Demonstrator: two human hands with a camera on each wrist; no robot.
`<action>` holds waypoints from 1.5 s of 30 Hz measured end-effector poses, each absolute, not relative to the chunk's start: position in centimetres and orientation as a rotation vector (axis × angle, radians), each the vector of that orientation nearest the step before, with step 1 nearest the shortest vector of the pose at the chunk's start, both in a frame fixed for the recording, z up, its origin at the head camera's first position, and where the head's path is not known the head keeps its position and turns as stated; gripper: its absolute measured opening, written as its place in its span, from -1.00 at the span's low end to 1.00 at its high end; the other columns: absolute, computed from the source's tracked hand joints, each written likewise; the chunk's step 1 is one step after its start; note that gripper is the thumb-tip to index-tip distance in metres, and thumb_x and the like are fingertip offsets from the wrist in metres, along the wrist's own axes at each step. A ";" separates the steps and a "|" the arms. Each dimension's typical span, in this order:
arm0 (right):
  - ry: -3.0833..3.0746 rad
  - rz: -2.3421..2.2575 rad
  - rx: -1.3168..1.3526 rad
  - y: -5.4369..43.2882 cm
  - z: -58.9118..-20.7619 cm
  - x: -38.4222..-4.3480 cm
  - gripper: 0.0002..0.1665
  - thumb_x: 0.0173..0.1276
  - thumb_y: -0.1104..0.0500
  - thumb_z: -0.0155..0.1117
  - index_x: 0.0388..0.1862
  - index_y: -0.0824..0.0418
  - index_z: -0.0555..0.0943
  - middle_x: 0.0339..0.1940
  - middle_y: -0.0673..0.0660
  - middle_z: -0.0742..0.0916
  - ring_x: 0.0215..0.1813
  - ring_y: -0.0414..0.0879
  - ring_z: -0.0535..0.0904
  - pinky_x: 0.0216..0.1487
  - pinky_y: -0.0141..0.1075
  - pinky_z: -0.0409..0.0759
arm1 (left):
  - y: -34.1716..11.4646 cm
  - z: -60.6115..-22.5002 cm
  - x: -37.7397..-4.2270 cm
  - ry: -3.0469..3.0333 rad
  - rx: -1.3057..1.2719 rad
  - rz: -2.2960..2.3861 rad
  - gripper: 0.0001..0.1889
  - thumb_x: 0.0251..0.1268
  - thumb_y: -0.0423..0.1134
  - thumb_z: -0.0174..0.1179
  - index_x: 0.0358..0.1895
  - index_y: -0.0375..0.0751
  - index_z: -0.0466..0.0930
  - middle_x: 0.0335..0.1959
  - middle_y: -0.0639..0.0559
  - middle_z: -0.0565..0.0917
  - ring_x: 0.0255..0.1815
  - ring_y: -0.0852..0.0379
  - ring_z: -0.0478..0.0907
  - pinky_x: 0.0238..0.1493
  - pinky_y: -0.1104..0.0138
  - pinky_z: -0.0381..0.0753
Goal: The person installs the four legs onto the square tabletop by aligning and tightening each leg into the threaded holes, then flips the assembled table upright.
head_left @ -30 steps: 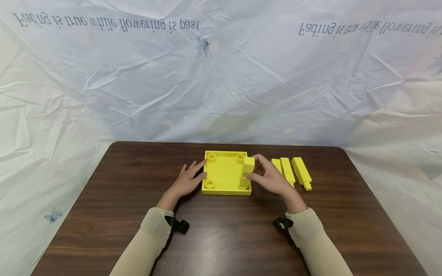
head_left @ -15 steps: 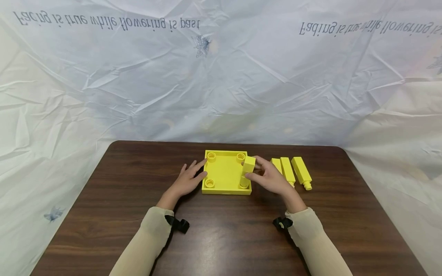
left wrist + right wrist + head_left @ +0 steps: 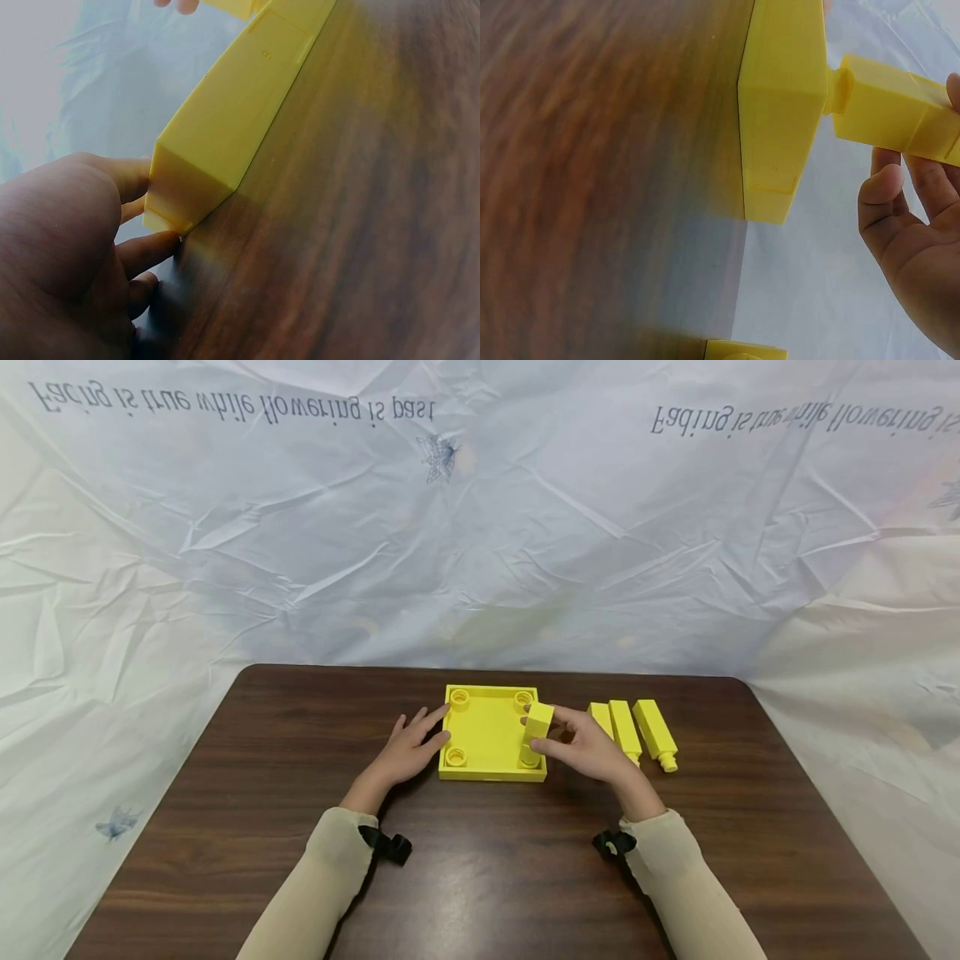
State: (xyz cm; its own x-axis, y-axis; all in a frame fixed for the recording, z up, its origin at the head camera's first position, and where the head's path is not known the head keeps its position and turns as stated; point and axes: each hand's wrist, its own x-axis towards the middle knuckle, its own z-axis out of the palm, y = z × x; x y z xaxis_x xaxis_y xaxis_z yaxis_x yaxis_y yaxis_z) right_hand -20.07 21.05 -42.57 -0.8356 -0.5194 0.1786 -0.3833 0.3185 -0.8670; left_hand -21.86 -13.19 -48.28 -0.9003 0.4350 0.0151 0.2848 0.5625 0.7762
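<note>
A square yellow plastic tabletop piece (image 3: 487,735) with a raised rim and a round socket in each corner lies on the table. My left hand (image 3: 405,753) rests against its left side, thumb and fingers extended along the edge; in the left wrist view the fingertips touch the end of the yellow piece (image 3: 225,112). Over the near right socket stands a square yellow leg (image 3: 537,725), which my right hand (image 3: 588,747) pinches between thumb and fingers. From the right wrist, the leg (image 3: 881,101) shows its narrow neck right at the yellow piece's corner.
Right of my right hand lie a yellow leg (image 3: 625,731) and another leg (image 3: 655,731) with knobbed ends toward me. A third leg (image 3: 599,715) is partly hidden by that hand. A pale printed cloth (image 3: 480,568) hangs behind the dark wooden table (image 3: 480,877).
The leg leaned slightly to the right, then came back a little, turning a bit. My right fingers have shifted round it, now showing on its far left side. The left hand stays put.
</note>
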 end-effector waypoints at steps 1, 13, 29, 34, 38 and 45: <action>2.440 -1.543 -0.849 21.1 -42.5 -20.1 -0.43 0.50 0.27 0.41 0.45 0.26 0.57 -0.01 0.19 0.78 -0.15 0.07 0.70 -0.20 -0.25 0.67 | -13.2 -48.2 -21.9 2.616 0.612 1.253 -0.34 0.76 0.07 -0.06 0.74 -0.01 0.05 0.70 -0.13 0.17 0.75 -0.23 -0.15 0.64 -0.18 -0.51; 2.438 -1.536 -0.865 21.0 -42.6 -20.2 -0.37 0.44 0.27 0.48 0.46 0.19 0.56 -0.17 0.12 0.74 -0.31 0.04 0.59 -0.32 -0.25 0.59 | -13.1 -48.0 -21.8 2.609 0.604 1.256 -0.34 0.76 0.07 -0.06 0.74 0.01 0.06 0.69 -0.13 0.18 0.75 -0.22 -0.15 0.65 -0.17 -0.51; 2.424 -1.562 -0.771 21.0 -42.7 -20.3 -0.50 0.32 0.21 0.60 0.19 0.20 0.62 -0.18 0.16 0.73 -0.29 0.09 0.65 -0.30 -0.21 0.67 | -13.3 -48.4 -21.9 2.605 0.595 1.253 -0.34 0.76 0.08 -0.07 0.74 0.03 0.05 0.70 -0.10 0.16 0.75 -0.18 -0.16 0.65 -0.14 -0.52; 2.457 -1.541 -0.755 20.9 -42.6 -20.2 -0.50 0.33 0.22 0.60 0.19 0.19 0.61 -0.17 0.16 0.72 -0.28 0.11 0.64 -0.29 -0.21 0.66 | -13.3 -48.3 -21.9 2.608 0.613 1.259 -0.33 0.76 0.08 -0.06 0.74 -0.01 0.05 0.69 -0.12 0.17 0.75 -0.22 -0.16 0.64 -0.17 -0.52; 2.478 -1.534 -0.747 20.8 -42.6 -20.2 -0.55 0.35 0.24 0.57 0.15 0.20 0.60 -0.20 0.16 0.71 -0.30 0.10 0.62 -0.31 -0.23 0.63 | -13.2 -48.3 -21.8 2.608 0.615 1.266 -0.33 0.76 0.08 -0.06 0.74 -0.01 0.05 0.69 -0.13 0.18 0.75 -0.23 -0.15 0.64 -0.18 -0.52; 2.506 -1.524 -0.768 20.9 -42.7 -20.2 -0.71 0.43 0.23 0.50 0.04 0.14 0.61 -0.39 0.10 0.60 -0.48 -0.07 0.36 -0.40 -0.30 0.39 | -13.2 -48.3 -21.9 2.603 0.618 1.272 -0.34 0.76 0.06 -0.05 0.74 -0.02 0.05 0.69 -0.13 0.19 0.75 -0.23 -0.15 0.64 -0.18 -0.53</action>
State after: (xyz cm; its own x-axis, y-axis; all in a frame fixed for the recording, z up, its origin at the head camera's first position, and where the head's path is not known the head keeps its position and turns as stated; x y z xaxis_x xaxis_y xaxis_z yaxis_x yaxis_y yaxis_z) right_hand -20.22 20.87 -42.70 -0.8660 -0.4725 0.1638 -0.3627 0.3680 -0.8562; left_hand -21.87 -13.23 -48.30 -0.8976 0.4403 0.0212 0.2871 0.5476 0.7859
